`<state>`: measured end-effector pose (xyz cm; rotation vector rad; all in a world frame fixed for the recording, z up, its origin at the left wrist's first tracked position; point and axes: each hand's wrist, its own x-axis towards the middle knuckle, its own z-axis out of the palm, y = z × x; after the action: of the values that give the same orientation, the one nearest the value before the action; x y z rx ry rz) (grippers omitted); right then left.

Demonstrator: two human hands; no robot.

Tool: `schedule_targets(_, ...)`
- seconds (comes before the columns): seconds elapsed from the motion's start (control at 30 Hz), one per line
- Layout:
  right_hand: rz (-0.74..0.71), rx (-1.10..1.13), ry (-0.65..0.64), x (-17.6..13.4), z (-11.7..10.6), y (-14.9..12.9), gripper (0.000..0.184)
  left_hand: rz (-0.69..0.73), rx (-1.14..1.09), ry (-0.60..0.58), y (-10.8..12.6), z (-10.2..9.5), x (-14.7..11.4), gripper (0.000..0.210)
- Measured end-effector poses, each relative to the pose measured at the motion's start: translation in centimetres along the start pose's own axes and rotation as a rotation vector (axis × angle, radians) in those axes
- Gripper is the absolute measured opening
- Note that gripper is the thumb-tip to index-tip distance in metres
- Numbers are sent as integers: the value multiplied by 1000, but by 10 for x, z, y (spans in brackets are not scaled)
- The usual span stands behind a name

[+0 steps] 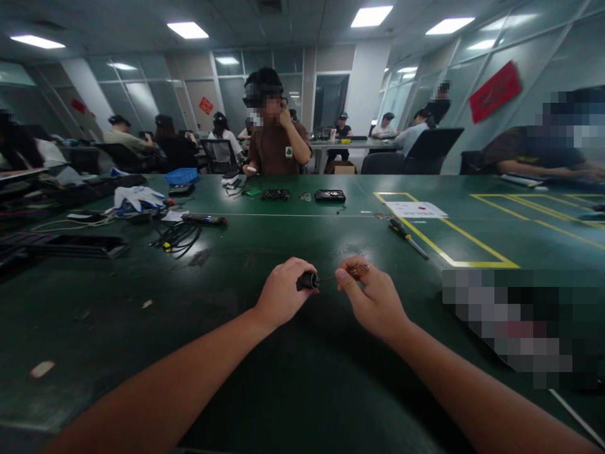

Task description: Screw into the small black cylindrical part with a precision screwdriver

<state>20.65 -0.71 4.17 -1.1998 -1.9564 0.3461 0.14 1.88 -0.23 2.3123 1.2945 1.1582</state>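
My left hand [283,290] is closed round a short black cylindrical piece [307,281], whose open-looking end points to the right. Between the two hands runs a thin dark wire or rod [327,279], reaching from that end to my right hand [371,293]. The right thumb and forefinger pinch it; its exact kind is too small to make out. A small shiny bit shows by the right fingers. Both hands are held just above the green table [293,391].
A screwdriver [409,238] lies ahead to the right, near a white paper sheet [416,210] and yellow tape. Coiled black cable [178,236], white gloves [139,198] and a blue basket [182,176] are at left. Black device parts [329,195] lie before a person [276,142] across the table.
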Motion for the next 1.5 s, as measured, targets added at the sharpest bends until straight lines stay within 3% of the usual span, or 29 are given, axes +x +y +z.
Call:
schedule_targets(0.83, 57, 2, 96, 2, 0, 4, 21, -44, -37, 33, 0, -3, 0, 33)
schedule_targets(1.07, 51, 34, 149, 2, -3, 2, 21, 29, 120, -234, -11, 2, 0, 45)
schedule_targets(1.27, 9, 70, 184, 1, -5, 3, 20, 92, 382, -462, 13, 6, 3, 42)
schedule_targets(1.5, 10, 59, 198, 1, -7, 2, 20, 61, 554, -482, 28, 20, 15, 39)
